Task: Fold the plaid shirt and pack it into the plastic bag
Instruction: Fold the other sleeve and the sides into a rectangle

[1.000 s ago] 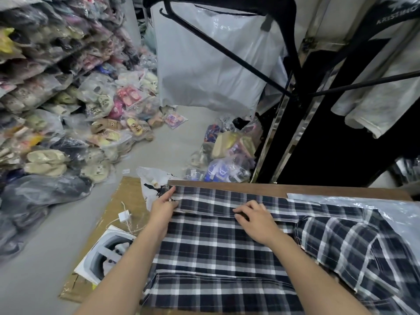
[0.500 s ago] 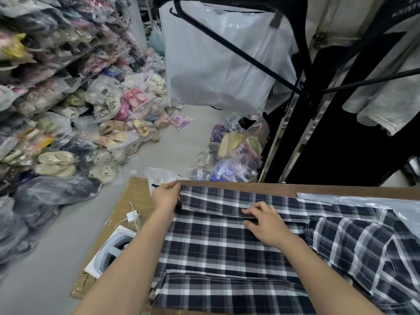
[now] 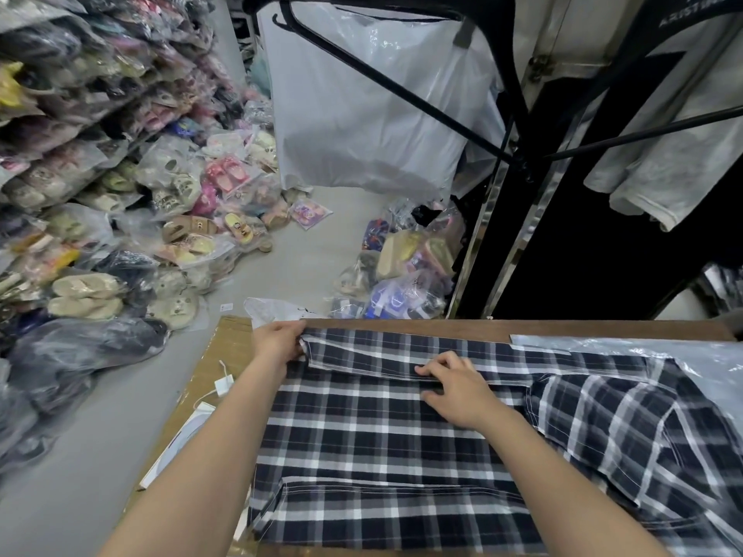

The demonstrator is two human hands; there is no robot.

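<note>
The plaid shirt (image 3: 374, 444) lies spread flat on a wooden table (image 3: 563, 326), dark navy and white check, covering most of the near surface. A narrow strip along its far edge is folded over toward the wearer, and a second folded band lies along the near edge. To the right the cloth bunches in looser folds.

The left hand (image 3: 277, 342) is at the far left corner of the folded strip, fingers curled and pinching the corner of the cloth. The right hand (image 3: 462, 389) rests palm-down on the middle of the shirt, fingers (image 3: 432, 369) bent with their tips pressing the edge of the folded strip; it presses rather than grips.

A clear plastic bag (image 3: 683, 355) lies on the table at the far right, overlapping the bunched part of the shirt.

Left of the table, a cardboard sheet (image 3: 229, 339) carries a white charger with cable (image 3: 223, 383).

The grey floor (image 3: 313, 255) beyond is lined with bagged sandals and slippers (image 3: 120, 195), stacked high at left. A large white plastic sack (image 3: 374, 114) hangs from a black rack (image 3: 510, 74), and grey garments (image 3: 663, 154) hang at right.
</note>
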